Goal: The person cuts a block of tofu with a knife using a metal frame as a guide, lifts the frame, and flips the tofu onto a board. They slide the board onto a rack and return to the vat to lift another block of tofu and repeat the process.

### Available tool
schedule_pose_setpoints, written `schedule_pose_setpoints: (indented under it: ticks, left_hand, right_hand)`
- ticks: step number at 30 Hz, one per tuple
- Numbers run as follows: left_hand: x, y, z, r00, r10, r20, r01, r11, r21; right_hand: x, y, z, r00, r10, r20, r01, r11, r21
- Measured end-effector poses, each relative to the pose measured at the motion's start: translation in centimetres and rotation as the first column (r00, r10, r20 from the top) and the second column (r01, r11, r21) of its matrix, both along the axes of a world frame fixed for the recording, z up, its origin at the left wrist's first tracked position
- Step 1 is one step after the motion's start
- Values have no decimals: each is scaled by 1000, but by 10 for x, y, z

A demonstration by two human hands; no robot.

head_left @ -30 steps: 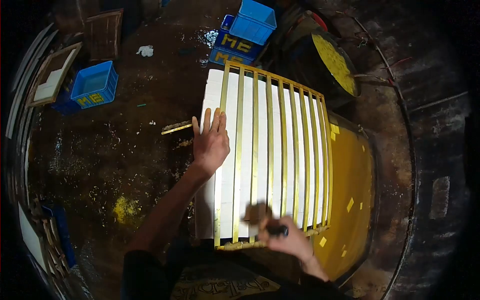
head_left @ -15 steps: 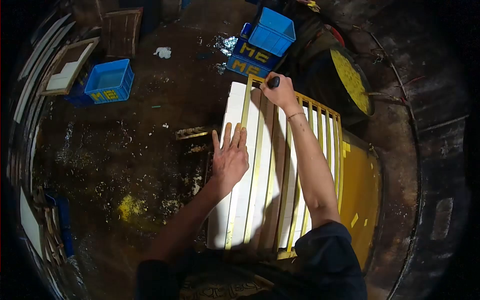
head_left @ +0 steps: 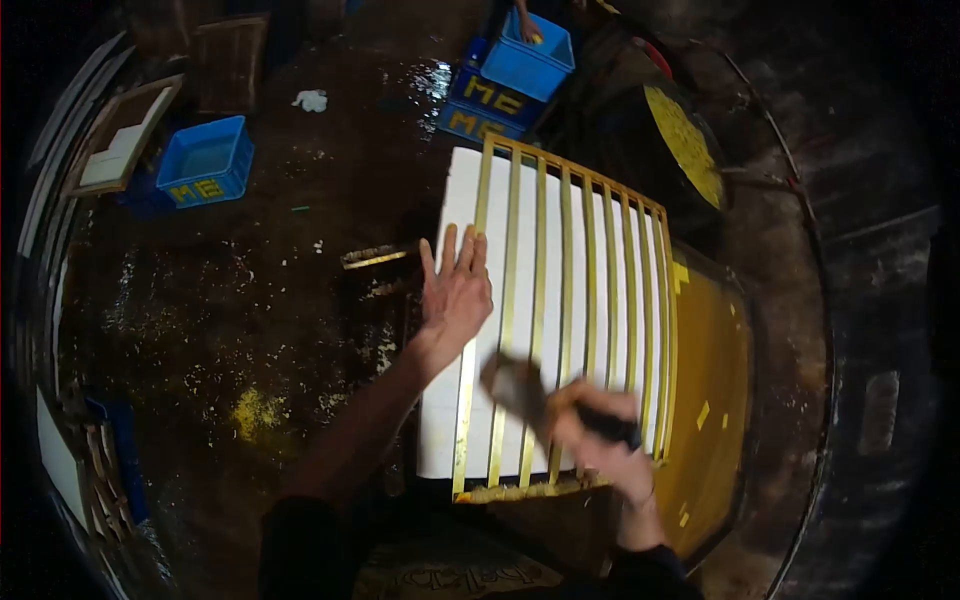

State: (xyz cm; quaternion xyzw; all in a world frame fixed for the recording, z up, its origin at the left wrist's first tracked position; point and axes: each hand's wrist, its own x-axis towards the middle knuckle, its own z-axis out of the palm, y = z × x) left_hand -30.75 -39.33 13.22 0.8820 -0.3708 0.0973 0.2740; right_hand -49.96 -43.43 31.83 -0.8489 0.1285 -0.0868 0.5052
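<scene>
A slatted yellow frame (head_left: 530, 491) with several long parallel bars lies over a flat white slab (head_left: 462, 185); the slab shows between the bars. My left hand (head_left: 460, 298) rests flat with fingers spread near the frame's left side. In front of me, over the lower part of the frame, my right hand (head_left: 598, 430) grips the black handle of a broad-bladed knife (head_left: 517, 395). Motion blurs both hand and knife. The blade points up and left across the bars.
Beyond the frame, another person's hand (head_left: 528, 32) reaches into a blue crate (head_left: 525, 72) atop stacked crates. Another blue crate (head_left: 207, 165) stands at left. A round container with a yellow surface (head_left: 685, 145) is at far right. A yellow surface (head_left: 712, 390) adjoins the slab; the floor (head_left: 220, 330) looks wet.
My right hand has come down from the frame's far edge to its near part, and the blade now shows. My left hand stays at the left side. Another person's hand has appeared at the crate.
</scene>
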Motion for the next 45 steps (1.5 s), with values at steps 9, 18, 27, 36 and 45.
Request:
schedule_pose_setpoints:
  ticks: [9, 18, 27, 36, 45]
  left_hand:
    - [-2, 2, 7, 994, -4, -106, 4, 1000, -3]
    - [-76, 79, 22, 949, -69, -306, 61, 997, -38]
    - [-172, 226, 22, 667, -158, -728, 233, 973, 2]
    - [-84, 176, 22, 713, -569, -409, 490, 822, -290]
    - [-72, 95, 17, 773, -634, -15, 630, 766, 129]
  right_hand:
    - [312, -125, -69, 974, 46, 222, 104, 781, -615]
    - [147, -15, -50, 994, 4, -110, -67, 818, -571]
    - [-66, 128, -57, 906, -1, -424, -79, 982, -170]
    - [-178, 161, -107, 838, -538, -95, 537, 843, -36]
    - [-164, 174, -255, 285, -958, -11, 958, 285, -12]
